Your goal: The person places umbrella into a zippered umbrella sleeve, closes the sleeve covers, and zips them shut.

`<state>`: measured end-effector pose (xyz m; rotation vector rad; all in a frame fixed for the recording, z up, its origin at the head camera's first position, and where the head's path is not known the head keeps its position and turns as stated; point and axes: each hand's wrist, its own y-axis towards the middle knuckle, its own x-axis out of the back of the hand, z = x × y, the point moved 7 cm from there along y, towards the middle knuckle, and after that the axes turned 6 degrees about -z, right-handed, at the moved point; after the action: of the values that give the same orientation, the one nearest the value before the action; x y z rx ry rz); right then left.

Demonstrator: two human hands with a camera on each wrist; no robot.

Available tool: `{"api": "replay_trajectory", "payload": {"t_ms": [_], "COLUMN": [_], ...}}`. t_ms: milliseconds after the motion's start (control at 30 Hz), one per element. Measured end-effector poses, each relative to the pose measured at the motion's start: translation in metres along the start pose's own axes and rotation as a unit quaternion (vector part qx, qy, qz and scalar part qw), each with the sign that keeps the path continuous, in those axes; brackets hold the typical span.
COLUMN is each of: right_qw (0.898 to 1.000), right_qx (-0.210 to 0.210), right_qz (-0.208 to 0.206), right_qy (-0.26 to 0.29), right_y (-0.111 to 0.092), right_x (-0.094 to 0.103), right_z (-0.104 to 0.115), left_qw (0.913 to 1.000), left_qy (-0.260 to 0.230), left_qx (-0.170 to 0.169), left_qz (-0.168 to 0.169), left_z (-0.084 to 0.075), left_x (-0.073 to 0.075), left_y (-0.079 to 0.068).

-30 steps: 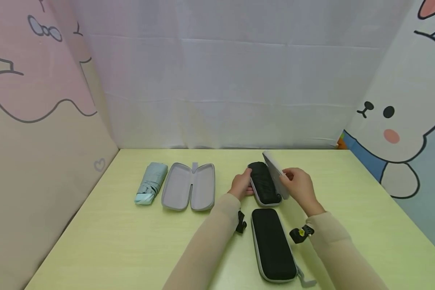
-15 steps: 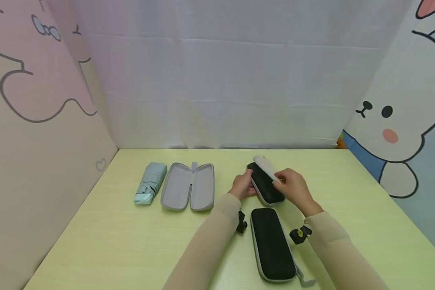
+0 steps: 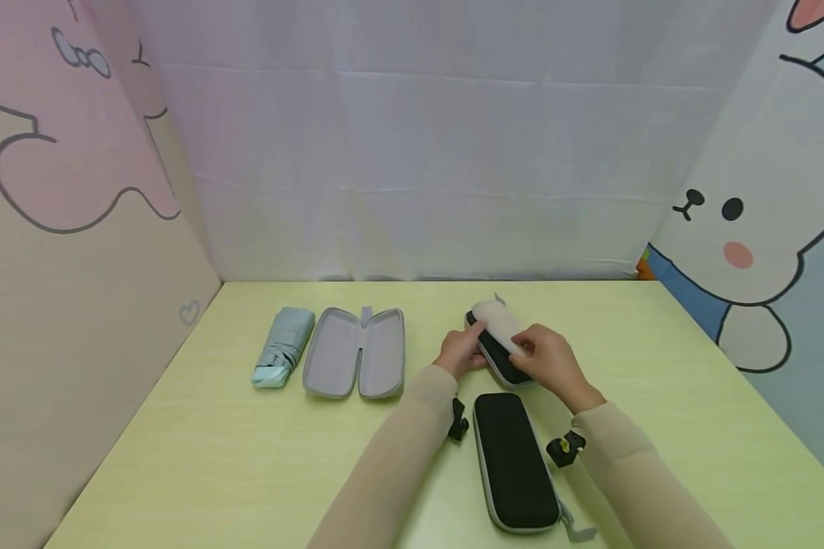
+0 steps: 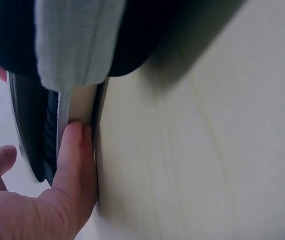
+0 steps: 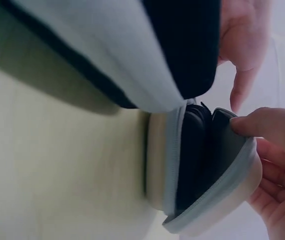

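A small off-white zip case stands partly open at the right of centre, with a black folded bundle inside that looks like a compact umbrella. Its pale lid leans over the contents. My left hand holds the left side of the base, fingers along the wall in the left wrist view, thumb near the upper edge. With my right hand I pinch the lid's edge; in the right wrist view the thumb is inside and the fingers outside.
A larger black case with a grey zip band and strap lies just in front of the small one. To the left are an open grey case and a light blue folded umbrella. A white curtain hangs behind the table.
My right hand has swung the lid leftward and down, from nearly upright to slanting over the black bundle. My left hand has stayed at the case's side.
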<state>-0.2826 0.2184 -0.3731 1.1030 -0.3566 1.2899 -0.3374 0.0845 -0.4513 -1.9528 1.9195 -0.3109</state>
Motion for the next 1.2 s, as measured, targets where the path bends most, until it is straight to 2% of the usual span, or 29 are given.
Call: {"api": "replay_trajectory", "payload": {"t_ms": [267, 633, 1067, 1133, 1200], "right_qw": [1.0, 1.0, 1.0, 1.0, 0.999], "right_qx": [-0.001, 0.005, 0.019, 0.015, -0.008], "right_qz": [0.003, 0.0, 0.019, 0.022, 0.021], "right_qy": [0.002, -0.005, -0.007, 0.005, 0.025], "right_y": [-0.002, -0.004, -0.006, -0.006, -0.005], "right_x": [-0.007, -0.012, -0.017, -0.015, -0.012], "right_z": [-0.001, -0.001, -0.001, -0.002, -0.007], "left_qw": [0.999, 0.9973, 0.9957, 0.995, 0.9941], "left_qy": [0.03, 0.059, 0.076, 0.084, 0.093], "left_qx": [-0.011, -0.013, -0.029, -0.028, -0.024], "left_qz": [-0.029, -0.043, -0.043, -0.046, -0.05], "left_z": [0.0, 0.001, 0.002, 0.002, 0.002], "left_x": [0.003, 0.0, 0.0, 0.001, 0.001], "left_y": [0.001, 0.003, 0.002, 0.002, 0.003]}}
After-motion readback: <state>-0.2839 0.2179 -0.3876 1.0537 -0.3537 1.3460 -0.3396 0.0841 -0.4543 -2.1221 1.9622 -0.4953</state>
